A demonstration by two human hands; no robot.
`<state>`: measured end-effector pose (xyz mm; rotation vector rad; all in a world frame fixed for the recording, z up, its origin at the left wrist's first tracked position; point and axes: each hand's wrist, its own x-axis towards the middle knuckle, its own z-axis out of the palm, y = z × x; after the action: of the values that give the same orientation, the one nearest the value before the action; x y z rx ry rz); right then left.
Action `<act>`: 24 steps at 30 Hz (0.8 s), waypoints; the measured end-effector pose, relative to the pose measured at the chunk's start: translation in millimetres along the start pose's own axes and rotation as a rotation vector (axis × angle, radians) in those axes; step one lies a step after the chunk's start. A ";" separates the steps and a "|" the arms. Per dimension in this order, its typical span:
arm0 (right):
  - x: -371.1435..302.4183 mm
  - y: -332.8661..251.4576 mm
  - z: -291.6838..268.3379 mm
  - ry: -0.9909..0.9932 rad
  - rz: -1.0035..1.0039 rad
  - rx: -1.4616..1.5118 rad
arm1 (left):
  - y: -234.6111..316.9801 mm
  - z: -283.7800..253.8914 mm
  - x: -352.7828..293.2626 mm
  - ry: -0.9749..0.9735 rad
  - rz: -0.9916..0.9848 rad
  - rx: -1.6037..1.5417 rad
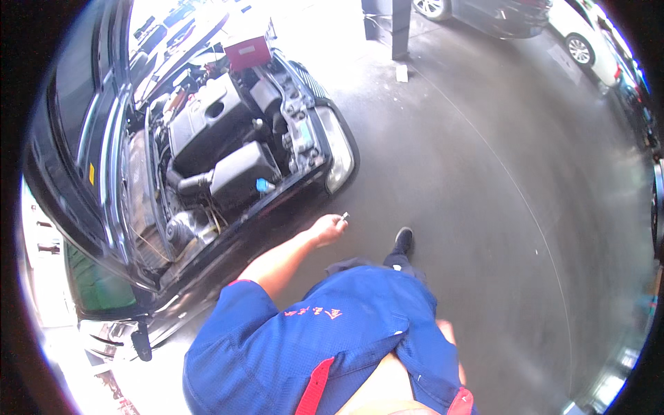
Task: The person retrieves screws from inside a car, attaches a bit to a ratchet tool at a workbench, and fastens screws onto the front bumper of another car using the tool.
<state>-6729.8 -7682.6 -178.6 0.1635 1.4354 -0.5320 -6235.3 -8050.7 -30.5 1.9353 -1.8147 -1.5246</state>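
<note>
My left arm reaches out past the front corner of a dark car with its hood raised. My left hand is closed, with a small silvery metal piece sticking out of its fingertips; its exact kind is too small to tell. This hand is beside the front fender, close to the headlight, and seems apart from the car. Only a strip of skin of my right arm shows beyond my blue shirt; the right hand's fingers are hidden.
In the open engine bay sit an engine cover, a black box-shaped housing and a blue cap. A red box rests at the car's front. Ahead stand a dark pillar and parked cars on the grey floor.
</note>
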 end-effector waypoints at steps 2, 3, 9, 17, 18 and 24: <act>-26.0 -164.3 64.0 0.266 -0.224 -0.300 | -2.0 -18.3 18.9 -0.049 -0.031 -0.183; -28.4 -230.7 69.8 0.329 -0.298 -0.342 | 19.8 -31.3 36.4 -0.083 -0.001 -0.143; -6.0 -583.5 165.7 0.354 -0.582 -0.440 | 82.8 -121.0 199.3 0.086 0.011 -0.162; 81.8 -815.9 355.9 0.138 -0.402 -0.665 | 143.9 -298.4 418.5 0.147 -0.046 -0.046; 93.0 -842.1 384.7 0.086 -0.343 -0.853 | 152.9 -332.9 444.3 0.179 -0.029 -0.072; 169.9 -995.9 510.2 0.106 -0.320 -0.882 | 188.0 -505.7 565.3 0.227 -0.186 -0.078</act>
<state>-6704.8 -8808.2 -62.9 -0.7583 1.6877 -0.1053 -6137.8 -8824.7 15.1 2.1882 -1.5000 -1.3345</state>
